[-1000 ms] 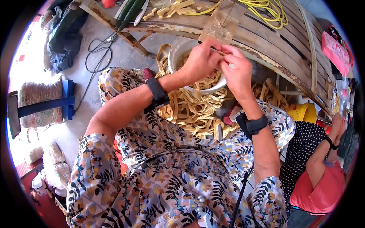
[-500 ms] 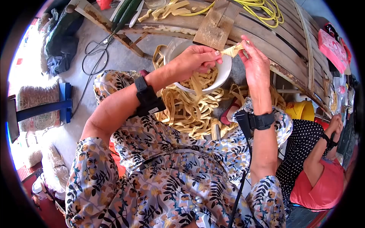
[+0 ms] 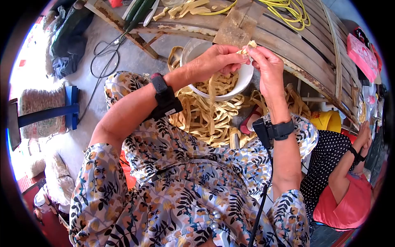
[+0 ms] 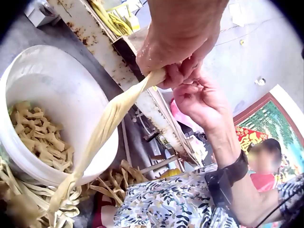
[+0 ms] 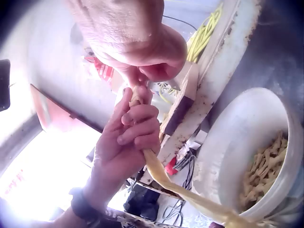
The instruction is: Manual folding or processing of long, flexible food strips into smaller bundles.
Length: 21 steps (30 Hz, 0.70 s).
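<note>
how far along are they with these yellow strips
Looks done: the short pieces inside the white bucket. In hand: one long strip, its end worked between the left hand and right hand. Apparently left: the long strips heaped beside the bucket.

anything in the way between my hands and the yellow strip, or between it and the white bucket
Nothing visible: the left hand and right hand both hold the yellow strip, and the white bucket beside it is uncovered.
</note>
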Tool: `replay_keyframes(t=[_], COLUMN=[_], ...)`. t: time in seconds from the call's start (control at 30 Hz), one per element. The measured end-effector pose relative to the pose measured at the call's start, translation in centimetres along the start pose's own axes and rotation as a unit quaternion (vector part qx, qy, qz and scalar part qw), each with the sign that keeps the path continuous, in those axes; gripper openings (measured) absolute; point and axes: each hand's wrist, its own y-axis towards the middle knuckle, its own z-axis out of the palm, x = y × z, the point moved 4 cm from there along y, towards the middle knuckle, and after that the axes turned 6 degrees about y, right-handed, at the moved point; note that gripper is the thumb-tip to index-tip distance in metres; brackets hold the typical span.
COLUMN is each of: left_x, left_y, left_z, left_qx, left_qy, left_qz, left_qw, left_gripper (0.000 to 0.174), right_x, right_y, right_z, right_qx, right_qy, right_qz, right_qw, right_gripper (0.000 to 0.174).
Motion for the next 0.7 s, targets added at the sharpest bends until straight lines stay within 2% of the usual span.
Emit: replay_keyframes(t=[0.1,0.2,0.3,0.4,0.43,0.5,0.6,0.7], left_x=[0.2,-0.2,-0.6,-2.0,-1.8,-0.8,-0.8,-1.0], left_y=[0.1,0.0,-0.2,-1.4,-1.4,-1.1,-1.1,-1.1], left_z=[0.7,0.9,0.7,0.6,0.0,-1.5,-1.7,-1.3], left_qx=[-0.012,-0.005,0.014,-0.022,-0.017,-0.012,-0.028,-0.019], left_qy=[-0.064,-0.025,0.025,0.065,0.086,0.126,0.153,0.167], left_qz=[0.001,0.009,0.018,0.057,0.058,0.063,0.050,0.049], left_qw=[0.998,1.000,0.999,0.996,0.994,0.990,0.987,0.985], left_gripper=[0.024,0.023,0.027,0.028,0.028,0.027,0.026,0.025], right_x=[-0.1,-0.8,-1.5,-0.6,-0.2,0.2,0.4,0.0], right_y=[0.0,0.3,0.4,1.2,1.3,1.0,0.2,0.2], right_z=[0.0,-0.2,-0.4,-1.5,-2.4,-2.0,-0.1,0.1], right_qx=[-0.010,-0.030,-0.015,-0.072,-0.064,-0.063,0.007,0.084], right_qy=[0.105,0.147,0.154,0.121,0.115,0.079,-0.018,0.012], right_qz=[0.068,0.090,0.099,0.041,0.033,0.055,0.107,0.097], right_qw=[0.992,0.985,0.983,0.989,0.991,0.993,0.994,0.992], right_gripper=[0.011,0.014,0.015,0.015,0.016,0.019,0.019,0.018])
